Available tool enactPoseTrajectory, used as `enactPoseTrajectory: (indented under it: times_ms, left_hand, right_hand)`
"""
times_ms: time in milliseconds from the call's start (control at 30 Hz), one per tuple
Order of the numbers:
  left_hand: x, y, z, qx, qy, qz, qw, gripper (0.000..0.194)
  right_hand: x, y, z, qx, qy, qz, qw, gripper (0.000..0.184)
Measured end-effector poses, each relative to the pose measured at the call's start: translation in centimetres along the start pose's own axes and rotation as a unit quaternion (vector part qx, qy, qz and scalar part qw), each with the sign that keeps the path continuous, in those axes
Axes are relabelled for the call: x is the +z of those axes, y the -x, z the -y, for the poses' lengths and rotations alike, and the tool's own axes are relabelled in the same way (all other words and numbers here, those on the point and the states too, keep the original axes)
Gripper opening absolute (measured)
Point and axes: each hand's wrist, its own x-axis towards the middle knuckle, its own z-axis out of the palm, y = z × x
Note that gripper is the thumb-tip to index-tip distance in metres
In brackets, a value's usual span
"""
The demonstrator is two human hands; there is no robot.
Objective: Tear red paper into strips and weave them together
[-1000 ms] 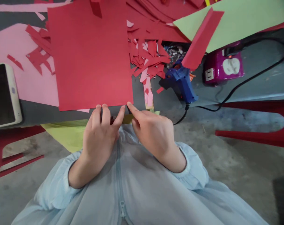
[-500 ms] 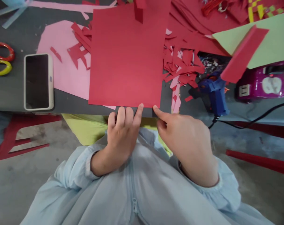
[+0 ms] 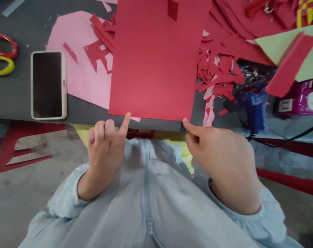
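A large sheet of red paper (image 3: pixel 156 65) lies flat, its lower side near the table's front edge. My left hand (image 3: pixel 106 148) rests one outstretched index finger on that lower side, left of the middle; its other fingers bend loosely. At the sheet's lower right corner, the tip of my right hand's (image 3: pixel 220 162) index finger touches the paper, while the remaining fingers are curled under and mostly hidden. Neither hand grips anything. A folded red paper piece (image 3: pixel 173 9) stands on the sheet near the top of the view.
Left are a phone (image 3: pixel 47 86), scissors handles (image 3: pixel 4 57) and pink paper (image 3: pixel 79 38) bearing a red cutout (image 3: pixel 96 53). Right of the sheet lie red scraps (image 3: pixel 218 74), a blue glue gun (image 3: pixel 256 110), a folded red strip (image 3: pixel 292 65), pale green paper (image 3: pixel 272 44) and a purple box (image 3: pixel 298 101).
My left hand has slid left along the sheet's lower side, away from my right hand. My right index finger stays at the corner. The whole view has shifted slightly.
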Motion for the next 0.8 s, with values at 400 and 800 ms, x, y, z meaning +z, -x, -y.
enactPoseTrajectory:
  times_ms: [400,800]
  left_hand:
    - [-1.5,-0.2,2.4,-0.090,0.010,0.117,0.989,0.057]
    - [-1.5,-0.5,2.8,-0.032,-0.038,0.050,0.998,0.054]
  right_hand:
    - [0.0,-0.1,0.3,0.011,0.004,-0.005,1.000,0.040]
    - [0.5,-0.3,-1.1,0.048,-0.104,0.051,0.992,0.047]
